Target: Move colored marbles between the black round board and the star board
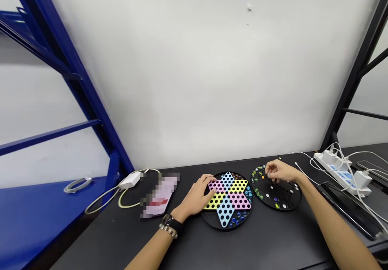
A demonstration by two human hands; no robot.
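Note:
A round Chinese checkers board (pixel 226 193) with a pink, yellow and light blue star lies on the black table. Dark blue marbles (pixel 239 218), teal marbles (pixel 249 194) and brownish ones fill pockets along its rim. My left hand (pixel 198 194) rests on the board's left side, fingers stretched out and holding nothing. To the right lies a round black lid with holes (pixel 287 195), carrying scattered green, white, blue and orange pieces. Above its far part, my right hand (pixel 277 170) is closed in a pinch on a small pale marble, mostly hidden by the fingertips.
A phone (pixel 162 195) lies left of the board, near a white adapter (pixel 131 180) with a cable. On the right are a power strip (pixel 344 175) with plugs and cords, and a black device (pixel 348 209). Blue rack posts (pixel 79 88) and a white wall stand behind.

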